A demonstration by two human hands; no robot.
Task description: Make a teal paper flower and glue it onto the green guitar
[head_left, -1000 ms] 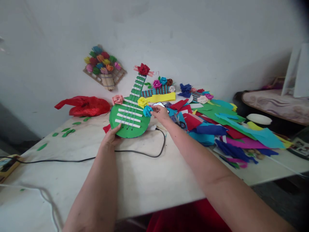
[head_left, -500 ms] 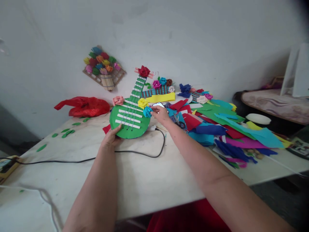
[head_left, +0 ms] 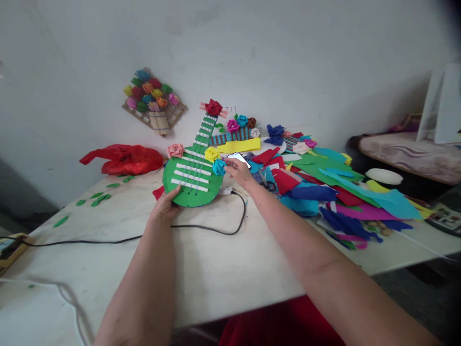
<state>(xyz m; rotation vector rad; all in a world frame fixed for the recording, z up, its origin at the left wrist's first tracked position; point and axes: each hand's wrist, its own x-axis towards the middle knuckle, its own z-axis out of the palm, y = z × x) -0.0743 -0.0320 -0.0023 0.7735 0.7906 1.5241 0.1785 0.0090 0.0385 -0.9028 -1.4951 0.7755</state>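
The person's left hand [head_left: 166, 204] grips the lower left edge of a green toy guitar [head_left: 192, 169], with the thumb lying over the front and the other fingers mostly hidden behind it. The guitar is held above the near-middle part of the table [head_left: 216, 283], its round body toward the person and its neck pointing up toward the wall [head_left: 295, 62], leaning a little to the right. White strips cross its front, and thin strings run down over them. The right hand [head_left: 238, 170] has its fingertips closed on a blue flower [head_left: 218, 167] at the right edge of the guitar's body. Just above the blue flower, and touching it, is a yellow flower [head_left: 212, 154]; a pink flower [head_left: 175, 150] sits at the left shoulder of the body, and a red flower [head_left: 213, 107] at the top of the neck

Behind the right hand lies a phone [head_left: 239, 158] with a lit screen. To the right a heap of coloured paper [head_left: 306, 193] spreads over the table, with scissors [head_left: 269, 186] at its near left side. A black cable [head_left: 205, 228] runs across the table past the left wrist. On the left, green paper leaves [head_left: 101, 200] lie scattered in front of a red plastic bag [head_left: 129, 159]
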